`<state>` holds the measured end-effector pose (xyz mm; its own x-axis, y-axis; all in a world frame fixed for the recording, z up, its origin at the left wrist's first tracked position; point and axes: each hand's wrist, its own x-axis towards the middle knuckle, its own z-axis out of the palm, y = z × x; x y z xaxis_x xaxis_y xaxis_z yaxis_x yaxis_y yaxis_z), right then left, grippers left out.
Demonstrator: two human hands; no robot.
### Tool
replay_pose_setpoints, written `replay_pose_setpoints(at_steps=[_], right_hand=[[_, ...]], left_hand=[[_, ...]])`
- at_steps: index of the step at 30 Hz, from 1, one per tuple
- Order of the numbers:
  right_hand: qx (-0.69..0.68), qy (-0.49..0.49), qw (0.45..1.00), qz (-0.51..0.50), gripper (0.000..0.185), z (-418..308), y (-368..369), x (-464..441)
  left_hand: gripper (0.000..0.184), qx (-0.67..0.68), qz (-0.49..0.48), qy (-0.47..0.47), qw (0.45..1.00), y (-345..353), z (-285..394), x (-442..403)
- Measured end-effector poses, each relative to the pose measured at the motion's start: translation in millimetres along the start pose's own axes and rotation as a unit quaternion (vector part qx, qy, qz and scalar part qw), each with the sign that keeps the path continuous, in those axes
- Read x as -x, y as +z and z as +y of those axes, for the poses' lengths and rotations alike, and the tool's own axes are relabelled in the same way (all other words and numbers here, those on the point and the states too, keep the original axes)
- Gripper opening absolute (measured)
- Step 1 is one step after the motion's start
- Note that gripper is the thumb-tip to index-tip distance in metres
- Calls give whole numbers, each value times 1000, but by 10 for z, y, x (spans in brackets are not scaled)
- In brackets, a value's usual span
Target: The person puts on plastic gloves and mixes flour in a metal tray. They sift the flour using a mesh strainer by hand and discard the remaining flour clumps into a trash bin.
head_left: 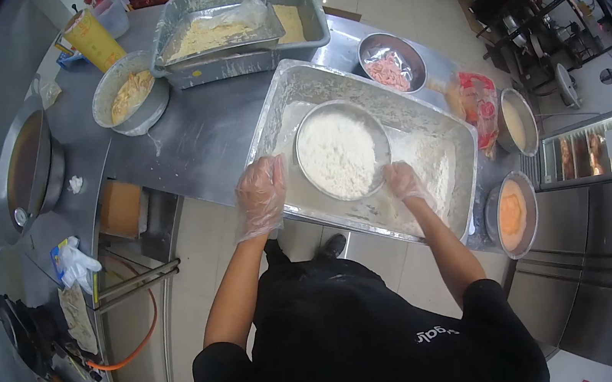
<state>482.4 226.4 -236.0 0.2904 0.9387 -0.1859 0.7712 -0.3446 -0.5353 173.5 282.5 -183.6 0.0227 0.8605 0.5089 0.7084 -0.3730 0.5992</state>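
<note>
A round metal bowl (340, 154) of white flour sits inside a large rectangular metal tray (432, 119), its inside dusted with flour. My right hand (406, 182), in a clear plastic glove, is closed on the bowl's lower right rim. My left hand (260, 191), gloved too, is closed at the tray's near left rim, its fingertips partly hidden. Loose flour (436, 166) lies in the tray to the right of the bowl.
A grey tub (243, 66) with a floury pan stands at the back. Around the tray are a bowl of pink meat (392, 71), a bowl with orange contents (512, 216), a pale-filled bowl (515, 125) and a battered-food bowl (130, 97). A wok (28, 162) stands left.
</note>
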Motion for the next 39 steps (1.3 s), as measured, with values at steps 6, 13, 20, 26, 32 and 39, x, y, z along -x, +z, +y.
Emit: replay_pose_setpoints(at_steps=[6, 13, 20, 26, 32, 39], right_hand=[[23, -16, 999, -15, 41, 70, -103, -202], [41, 0, 999, -18, 41, -36, -40, -157], [9, 14, 999, -33, 41, -275, -115, -110], [7, 7, 1000, -9, 43, -241, -83, -202], [18, -31, 999, 15, 43, -154, 5, -253], [57, -20, 998, -8, 38, -249, 43, -236]], left_hand=[[15, -7, 14, -23, 1000, 66, -29, 15], [12, -37, -1, -33, 999, 60, -10, 5], [12, -30, 5, -23, 999, 90, -37, -12], [12, -41, -23, -32, 998, 58, -30, -20], [15, -19, -15, -29, 999, 47, 11, 1], [22, -32, -117, -21, 992, -64, 12, 23]])
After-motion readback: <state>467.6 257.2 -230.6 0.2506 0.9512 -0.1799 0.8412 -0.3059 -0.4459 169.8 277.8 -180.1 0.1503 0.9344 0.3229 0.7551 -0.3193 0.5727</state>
